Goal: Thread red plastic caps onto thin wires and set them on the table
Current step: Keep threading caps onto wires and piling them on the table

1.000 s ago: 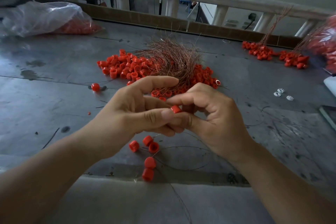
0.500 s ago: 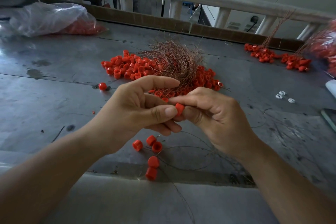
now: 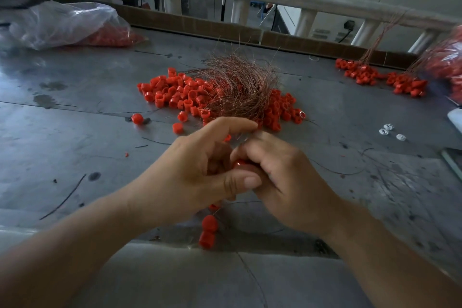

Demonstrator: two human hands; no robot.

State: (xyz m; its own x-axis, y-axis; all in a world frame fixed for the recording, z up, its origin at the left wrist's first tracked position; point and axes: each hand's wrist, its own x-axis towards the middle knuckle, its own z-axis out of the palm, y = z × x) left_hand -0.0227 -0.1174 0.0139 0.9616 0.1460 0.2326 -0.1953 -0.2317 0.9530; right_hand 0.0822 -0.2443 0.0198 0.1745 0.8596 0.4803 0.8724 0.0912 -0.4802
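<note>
- Since half a second ago the hands have closed tighter together, and the cap (image 3: 238,164) that sat in plain view at the left thumb tip is now sunk between them, with only a glossy red sliver showing.
- Two smooth, rounded red caps (image 3: 208,231) lie stacked at the table's near edge, below the hands. A hair-thin wire (image 3: 218,210) rises from them towards the hands, where its upper end is hidden.
- The left hand (image 3: 195,172) has its forefinger arched over the top and its thumb laid flat across the right fingers. Whether it grips anything cannot be told.
- The right hand (image 3: 282,182) is curled, its fingers bent round the cap. Its fingertips are blurred.
- The table (image 3: 75,132) is dull grey metal, scuffed and stained.
- Behind the hands lies a pile (image 3: 175,94) of short, hollow, cylindrical caps, partly covered by a wispy coppery tangle (image 3: 240,85) of wires.
- Three small white bits (image 3: 390,131) lie to the right.
- Far right are strung clusters (image 3: 362,74), their wires fanning upwards.
- Far left is a crinkled clear bag (image 3: 62,25) holding red caps.
</note>
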